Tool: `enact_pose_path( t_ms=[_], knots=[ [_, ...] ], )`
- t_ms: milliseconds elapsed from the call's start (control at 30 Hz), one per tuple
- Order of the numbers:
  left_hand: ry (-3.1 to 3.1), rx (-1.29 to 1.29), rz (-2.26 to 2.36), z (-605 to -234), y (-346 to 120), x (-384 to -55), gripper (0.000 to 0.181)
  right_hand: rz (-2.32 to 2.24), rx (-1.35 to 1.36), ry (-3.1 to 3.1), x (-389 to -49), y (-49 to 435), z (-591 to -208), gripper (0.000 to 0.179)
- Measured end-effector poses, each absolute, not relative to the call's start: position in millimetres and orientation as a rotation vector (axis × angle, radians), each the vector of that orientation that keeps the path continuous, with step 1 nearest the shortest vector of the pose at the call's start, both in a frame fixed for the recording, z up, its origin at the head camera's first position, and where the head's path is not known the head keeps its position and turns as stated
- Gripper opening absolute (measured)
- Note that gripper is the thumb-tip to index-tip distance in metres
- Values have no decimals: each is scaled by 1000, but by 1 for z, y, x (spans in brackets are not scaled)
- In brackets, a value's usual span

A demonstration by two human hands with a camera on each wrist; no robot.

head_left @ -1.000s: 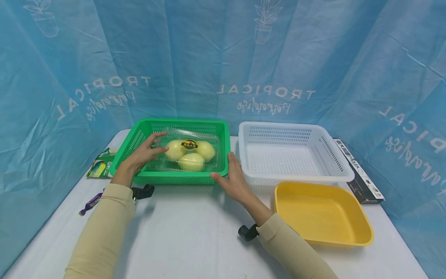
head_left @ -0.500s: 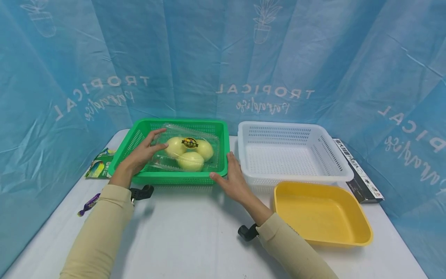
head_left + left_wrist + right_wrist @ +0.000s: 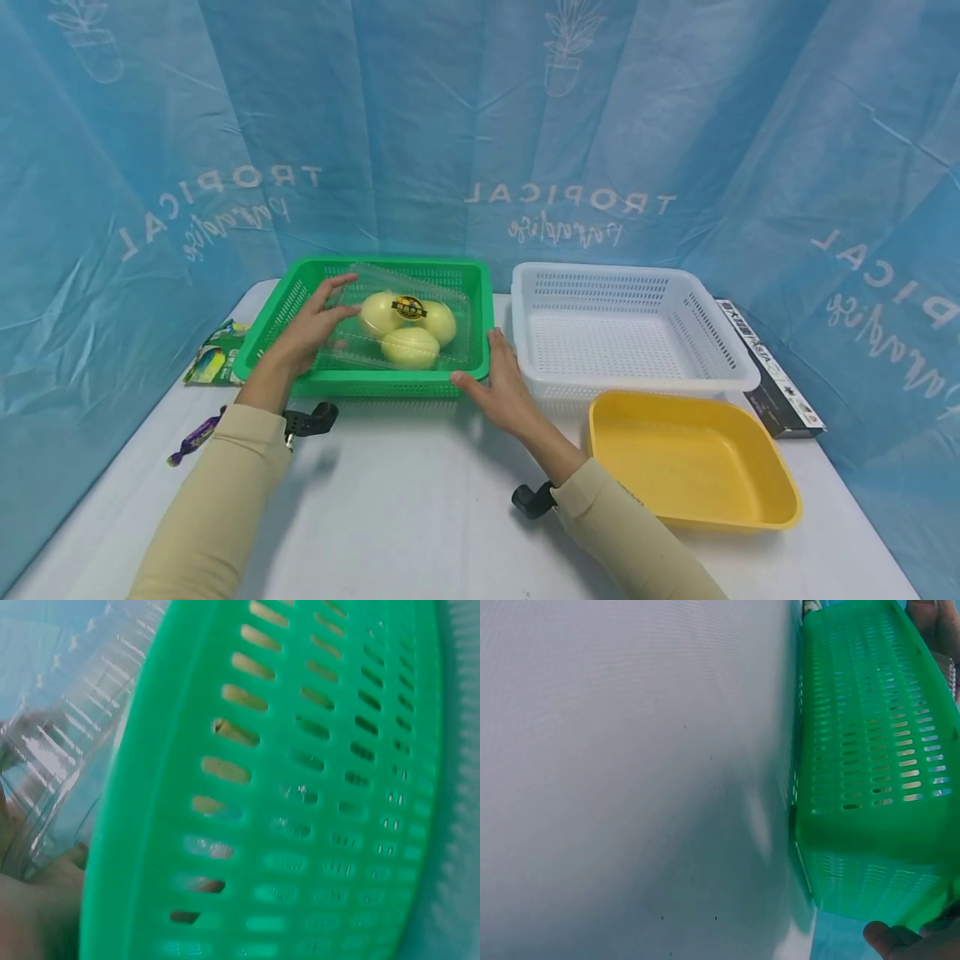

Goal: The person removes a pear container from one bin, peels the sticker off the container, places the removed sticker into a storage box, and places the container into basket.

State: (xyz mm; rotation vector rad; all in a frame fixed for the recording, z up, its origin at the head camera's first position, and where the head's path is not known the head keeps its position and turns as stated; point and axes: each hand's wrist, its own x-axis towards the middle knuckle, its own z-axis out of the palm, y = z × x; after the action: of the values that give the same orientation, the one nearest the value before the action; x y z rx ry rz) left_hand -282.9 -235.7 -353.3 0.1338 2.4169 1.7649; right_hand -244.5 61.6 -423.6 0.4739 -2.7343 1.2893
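Note:
A clear plastic box [image 3: 341, 329] of pale yellow-green round fruits [image 3: 410, 347], with a black and gold label [image 3: 409, 308], lies inside the green basket [image 3: 390, 385]. Its left end is raised, so it sits tilted. My left hand [image 3: 306, 329] grips that end, thumb and fingers spread along it; in the left wrist view the ribbed clear plastic [image 3: 82, 705] shows between the fingers, beyond the green wall. At the basket's front right corner, my right hand [image 3: 498, 383] touches the outside with straight fingers and the thumb at the front rim. Its fingers are partly hidden in the right wrist view.
A white basket [image 3: 607, 342] stands right of the green one, with a yellow tray [image 3: 690, 458] in front of it. Behind these lies a black pasta box [image 3: 780, 383]. At the left are a green packet [image 3: 217, 354] and a purple-wrapped candy [image 3: 197, 437].
The left end of the clear box has risen with my left hand, and the fruits inside have shifted slightly. My right hand has stayed at the basket's corner.

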Motion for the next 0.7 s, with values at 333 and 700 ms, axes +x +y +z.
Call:
enact_pose_path(
  t_ms=[333, 700],
  knots=[
    [2446, 57, 1812, -358, -236, -285, 55, 1299, 481, -2732, -244, 61, -422, 94],
    [2477, -6, 1895, -352, -243, -276, 54, 1319, 491, -2754, -244, 63, -419, 94]
  ],
)
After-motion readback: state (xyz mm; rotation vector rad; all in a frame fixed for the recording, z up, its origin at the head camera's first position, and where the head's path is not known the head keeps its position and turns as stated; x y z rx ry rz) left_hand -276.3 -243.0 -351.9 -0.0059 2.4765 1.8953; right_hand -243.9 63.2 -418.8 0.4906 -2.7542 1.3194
